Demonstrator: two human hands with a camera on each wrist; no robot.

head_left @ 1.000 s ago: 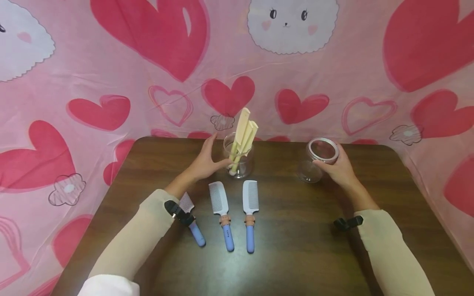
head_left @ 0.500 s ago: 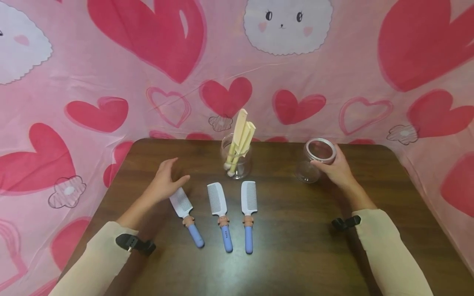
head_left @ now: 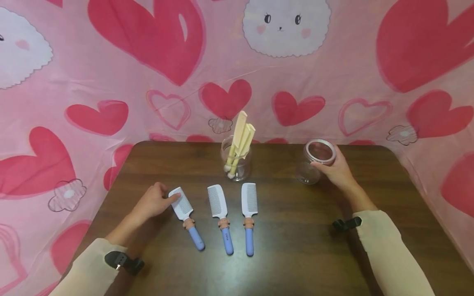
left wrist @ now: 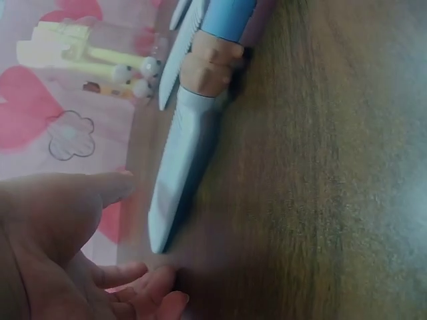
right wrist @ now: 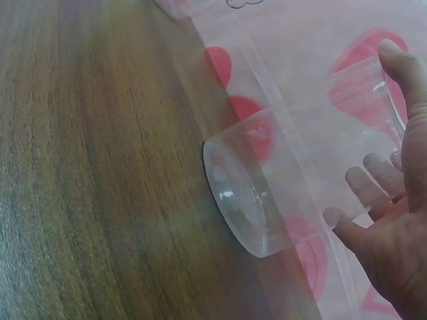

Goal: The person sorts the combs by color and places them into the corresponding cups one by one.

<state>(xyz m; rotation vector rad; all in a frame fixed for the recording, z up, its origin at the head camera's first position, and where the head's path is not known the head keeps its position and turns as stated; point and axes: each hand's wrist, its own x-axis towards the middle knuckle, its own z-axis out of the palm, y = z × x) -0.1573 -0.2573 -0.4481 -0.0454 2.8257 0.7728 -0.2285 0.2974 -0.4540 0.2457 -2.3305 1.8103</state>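
Observation:
Three purple-handled combs lie apart on the table: a left comb [head_left: 181, 203], a middle comb [head_left: 218, 201] and a right comb [head_left: 249, 201]. Each has a pale head and a small brown figure at its neck. My left hand [head_left: 149, 201] is beside the head of the left comb. In the left wrist view, its thumb and loosely bent fingers stay off that comb [left wrist: 177, 173], with a gap between. At the right, my right hand [head_left: 340, 169] grips a clear jar [right wrist: 293, 160] near its rim, thumb and fingers around it. The jar stands upright and nothing shows inside.
Toward the back, a second clear jar [head_left: 243, 170] holds several pale yellow combs [head_left: 242, 135], ball-ended handles down. The dark wooden table [head_left: 285, 230] ends at a pink cloth backdrop [head_left: 222, 61] with hearts.
My left hand has drawn back from the jar of yellow combs, down and leftward to the left comb's head. My right hand and its jar have stayed in place.

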